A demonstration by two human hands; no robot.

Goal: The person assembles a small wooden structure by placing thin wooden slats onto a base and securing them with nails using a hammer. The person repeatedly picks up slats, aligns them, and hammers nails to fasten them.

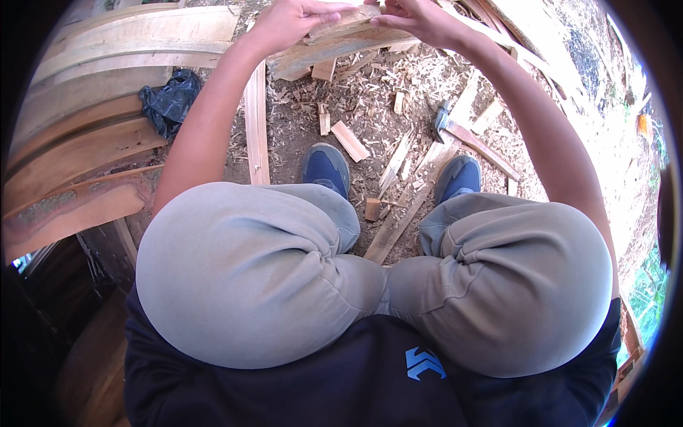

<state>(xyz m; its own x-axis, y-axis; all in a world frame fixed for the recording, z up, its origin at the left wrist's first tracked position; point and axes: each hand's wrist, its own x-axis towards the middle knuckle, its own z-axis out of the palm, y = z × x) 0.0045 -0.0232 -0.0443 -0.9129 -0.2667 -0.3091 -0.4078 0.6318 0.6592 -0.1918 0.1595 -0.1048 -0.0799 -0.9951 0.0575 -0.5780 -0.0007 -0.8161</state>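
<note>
At the top edge of the head view, both hands are at a short, pale piece of wood (346,26). My left hand (290,23) grips its left end, the thumb lying along the near side and fingers stretched over the top. My right hand (421,21) has its fingers bent and pinches the right end. The picture's edge cuts off part of the fingers and the far side of the piece. Just below it lies a thicker timber (302,62) with a rough face, on the ground among shavings.
A hammer (478,142) with a wooden handle lies right of centre, beside my right shoe (457,178). Wood shavings and offcuts (350,141) cover the ground. Long boards (135,46) are stacked at left, with a crumpled black plastic bag (169,103) on them. A narrow batten (256,128) stretches near my left shoe (326,167).
</note>
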